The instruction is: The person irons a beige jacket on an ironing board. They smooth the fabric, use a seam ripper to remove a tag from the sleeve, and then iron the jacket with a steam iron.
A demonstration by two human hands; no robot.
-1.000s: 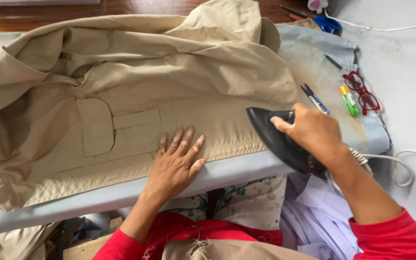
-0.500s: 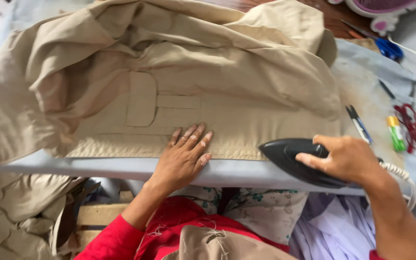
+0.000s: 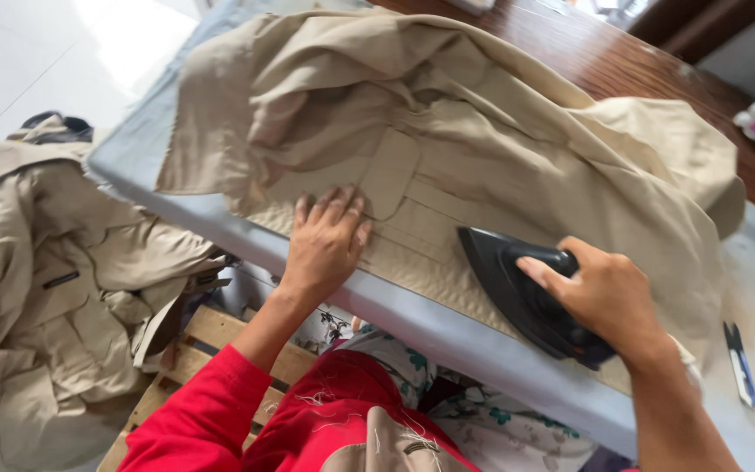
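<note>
A beige garment (image 3: 482, 149) covers the ironing board (image 3: 447, 336). The black iron (image 3: 517, 288), gripped by the right hand (image 3: 609, 297), has slid inward from the near edge. The left hand (image 3: 325, 240) stays flat, fingers spread, beside it.

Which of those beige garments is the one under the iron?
The beige garment spread on the ironing board, under the black iron that the right hand grips. The other beige clothes lie heaped on the floor, untouched.
</note>
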